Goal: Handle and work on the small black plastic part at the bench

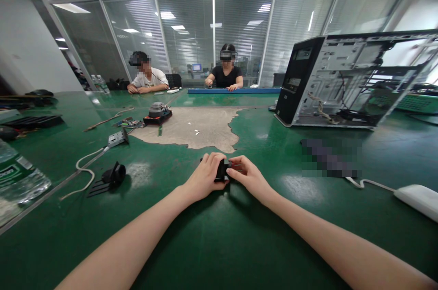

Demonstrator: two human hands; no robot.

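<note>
Just above the green table, near the middle of the view, is a small black boxy part (221,171). My left hand (205,173) is wrapped round its left side, thumb below and fingers over the top. From the right, the curled fingertips of my right hand (249,175) pinch a dark piece at the part's right end. My fingers cover much of the part, so its exact kind is unclear. To the left of my hands lies a black fan-like piece (114,175) with long prongs.
An opened computer case (342,82) stands at the right, near a white power strip (419,199) with a cable. A water bottle (20,173) is at the left edge. Beyond a bare patch (208,128) of tabletop, two people sit at the far side, one touching a long blue bar (253,91).
</note>
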